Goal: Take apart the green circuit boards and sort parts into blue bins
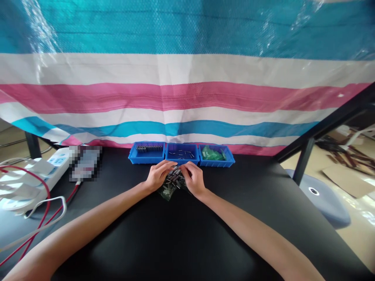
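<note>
Resting on the black table (187, 242), the heap of small dark parts (174, 180) lies between the two hands, just in front of the middle blue bin. The parts look like short dark cylinders, with some greenish, shiny material at the heap's near edge. It may be a clear bag, but I cannot tell for sure.

The left hand (157, 176) comes in from the left, its fingers bent and drawn narrow. The fingertips are closed on the heap's far upper edge. The right hand (193, 180) mirrors it from the other side, fingers curled in, with the tips gripping the same edge. The two sets of fingertips almost touch. Both bare forearms run back across the table toward the camera.

Just behind the hands, three blue bins stand side by side, touching one another. The left bin (146, 157) holds a row of dark cylinders, and the middle bin (182, 159) holds a few thin scattered pieces. The right bin (216, 161) holds green parts.

Behind the bins hangs a striped tarp (187, 70) in blue, white and pink, its lower edge reaching the table.

A white power strip (57, 160) sits at the far left, beside a blurred patch. A red cable (43, 218) and a white cable (49, 203) loop over that side of the table.

To the right, past the table's edge, a black frame leg (304, 162) slants up. A grey-blue stool (325, 201) stands on the floor near some cardboard (348, 181).
</note>
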{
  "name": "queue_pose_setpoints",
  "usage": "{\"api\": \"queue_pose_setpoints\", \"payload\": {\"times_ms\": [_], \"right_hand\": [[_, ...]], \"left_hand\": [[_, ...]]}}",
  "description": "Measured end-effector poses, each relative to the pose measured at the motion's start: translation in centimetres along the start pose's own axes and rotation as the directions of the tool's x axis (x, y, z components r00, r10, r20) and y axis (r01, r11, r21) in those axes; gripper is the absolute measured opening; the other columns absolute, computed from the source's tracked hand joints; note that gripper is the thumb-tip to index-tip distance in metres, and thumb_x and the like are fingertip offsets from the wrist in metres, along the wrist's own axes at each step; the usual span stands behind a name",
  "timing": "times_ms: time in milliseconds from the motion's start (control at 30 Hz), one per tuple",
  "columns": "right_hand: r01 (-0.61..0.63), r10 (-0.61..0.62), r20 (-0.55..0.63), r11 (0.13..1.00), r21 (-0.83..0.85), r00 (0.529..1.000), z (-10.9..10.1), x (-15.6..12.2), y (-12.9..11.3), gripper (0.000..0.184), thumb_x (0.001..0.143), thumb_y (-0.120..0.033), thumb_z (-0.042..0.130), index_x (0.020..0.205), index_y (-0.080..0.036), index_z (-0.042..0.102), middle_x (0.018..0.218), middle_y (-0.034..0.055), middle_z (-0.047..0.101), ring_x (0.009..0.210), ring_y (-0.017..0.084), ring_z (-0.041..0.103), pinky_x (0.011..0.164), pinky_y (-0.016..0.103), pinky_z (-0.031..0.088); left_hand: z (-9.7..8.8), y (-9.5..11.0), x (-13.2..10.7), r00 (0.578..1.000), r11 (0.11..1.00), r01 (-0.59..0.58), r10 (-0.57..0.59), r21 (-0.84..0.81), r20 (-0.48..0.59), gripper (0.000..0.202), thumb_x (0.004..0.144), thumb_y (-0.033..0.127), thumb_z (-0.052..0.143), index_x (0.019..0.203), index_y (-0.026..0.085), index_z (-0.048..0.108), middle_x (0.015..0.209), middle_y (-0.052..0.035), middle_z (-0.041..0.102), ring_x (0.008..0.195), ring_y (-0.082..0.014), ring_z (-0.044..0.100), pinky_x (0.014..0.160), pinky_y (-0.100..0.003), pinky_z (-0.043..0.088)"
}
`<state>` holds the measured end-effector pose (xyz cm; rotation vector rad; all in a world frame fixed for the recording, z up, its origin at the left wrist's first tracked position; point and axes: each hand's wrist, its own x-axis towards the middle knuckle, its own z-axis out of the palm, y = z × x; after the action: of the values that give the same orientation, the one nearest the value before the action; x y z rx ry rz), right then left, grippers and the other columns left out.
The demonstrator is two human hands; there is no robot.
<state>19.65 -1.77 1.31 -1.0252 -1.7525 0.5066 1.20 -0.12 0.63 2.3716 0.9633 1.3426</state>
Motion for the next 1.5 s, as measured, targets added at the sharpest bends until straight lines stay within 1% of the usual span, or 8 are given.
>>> {"api": "queue_pose_setpoints", "payload": {"times_ms": [167, 333, 533, 833, 1000, 1233, 1400, 1500], "right_hand": [[0.021, -0.021, -0.004, 0.999, 0.024, 1.000, 0.0, -0.1, 0.0, 0.019, 0.095, -0.026, 0.048, 0.091, -0.019, 0.065, 0.079, 0.0036, 0.060, 0.068, 0.015, 0.056, 0.065, 0.027, 0.046], [0.071, -0.073, 0.044, 0.997, 0.038, 0.996, 0.2, -0.4, 0.2, 0.019, 0.092, -0.028, 0.053, 0.107, -0.021, 0.064, 0.081, 0.0035, 0.059, 0.063, 0.013, 0.054, 0.060, 0.026, 0.048], [0.132, -0.132, 0.071, 0.991, 0.011, 0.989, 0.4, -0.4, 0.5, 0.015, 0.090, -0.030, 0.057, 0.100, -0.021, 0.064, 0.078, 0.0032, 0.058, 0.059, 0.013, 0.053, 0.058, 0.026, 0.047], [0.102, -0.097, 0.125, 0.994, -0.035, 0.987, 0.2, -0.5, 0.2, 0.012, 0.092, -0.029, 0.051, 0.093, -0.020, 0.059, 0.078, 0.0035, 0.057, 0.068, 0.016, 0.056, 0.064, 0.027, 0.045], [0.058, -0.057, 0.084, 0.998, -0.011, 0.995, -0.3, -0.3, -0.3, 0.019, 0.096, -0.028, 0.044, 0.084, -0.019, 0.056, 0.078, 0.0029, 0.058, 0.073, 0.016, 0.057, 0.069, 0.027, 0.044], [0.068, -0.067, 0.117, 0.998, -0.005, 0.991, 0.0, -0.3, 0.0, 0.022, 0.097, -0.030, 0.042, 0.084, -0.020, 0.056, 0.077, 0.0029, 0.056, 0.072, 0.016, 0.055, 0.069, 0.027, 0.043], [0.032, -0.031, 0.067, 0.999, -0.015, 0.997, 0.3, -0.2, 0.4, 0.029, 0.098, -0.029, 0.042, 0.073, -0.019, 0.054, 0.071, 0.0017, 0.051, 0.068, 0.015, 0.052, 0.065, 0.027, 0.041], [0.035, -0.035, 0.052, 0.999, -0.008, 0.998, 0.2, -0.2, 0.2, 0.028, 0.097, -0.028, 0.043, 0.073, -0.019, 0.055, 0.071, 0.0016, 0.052, 0.068, 0.015, 0.052, 0.065, 0.027, 0.041]], "left_hand": [[0.1, -0.2, -0.2, 1.000, 1.000, 0.027, -0.027, 0.003, -0.012, 0.027, 0.097, 0.025, 0.042, 0.113, 0.018, 0.063, 0.093, -0.0056, 0.069, 0.075, -0.0106, 0.066, 0.069, -0.020, 0.053], [0.5, -0.8, -0.8, 0.993, 0.993, 0.115, -0.114, 0.016, -0.031, 0.028, 0.098, 0.033, 0.040, 0.110, 0.017, 0.060, 0.071, 0.0009, 0.066, 0.057, -0.0084, 0.060, 0.059, -0.018, 0.049], [0.5, -0.8, -0.9, 0.995, 0.994, 0.102, -0.102, 0.031, -0.015, 0.028, 0.098, 0.034, 0.038, 0.109, 0.017, 0.058, 0.064, 0.0033, 0.061, 0.054, -0.0081, 0.056, 0.057, -0.018, 0.047], [-0.1, 0.0, -0.4, 0.996, 0.995, 0.090, -0.091, 0.052, 0.013, 0.027, 0.098, 0.031, 0.038, 0.108, 0.017, 0.059, 0.068, 0.0017, 0.063, 0.057, -0.0078, 0.057, 0.059, -0.017, 0.047], [-0.1, 0.1, 0.1, 0.999, 0.997, -0.008, 0.005, 0.083, 0.032, 0.023, 0.094, 0.032, 0.050, 0.109, 0.018, 0.061, 0.084, -0.0023, 0.067, 0.066, -0.0094, 0.061, 0.064, -0.018, 0.049], [0.1, 0.3, 0.2, 0.991, 0.991, -0.107, 0.113, 0.079, -0.069, 0.014, 0.088, 0.025, 0.061, 0.099, 0.017, 0.065, 0.089, -0.0047, 0.069, 0.076, -0.0110, 0.064, 0.068, -0.019, 0.051], [-0.1, 0.7, 0.0, 0.997, 0.997, -0.024, 0.029, 0.069, -0.073, 0.017, 0.087, 0.027, 0.062, 0.100, 0.016, 0.063, 0.097, -0.0056, 0.070, 0.058, -0.0060, 0.057, 0.058, -0.018, 0.049], [-0.2, 0.9, 0.0, 0.997, 0.995, 0.048, -0.042, 0.088, -0.069, 0.017, 0.089, 0.028, 0.059, 0.101, 0.017, 0.064, 0.090, -0.0024, 0.071, 0.053, -0.0052, 0.055, 0.058, -0.017, 0.049]]}}
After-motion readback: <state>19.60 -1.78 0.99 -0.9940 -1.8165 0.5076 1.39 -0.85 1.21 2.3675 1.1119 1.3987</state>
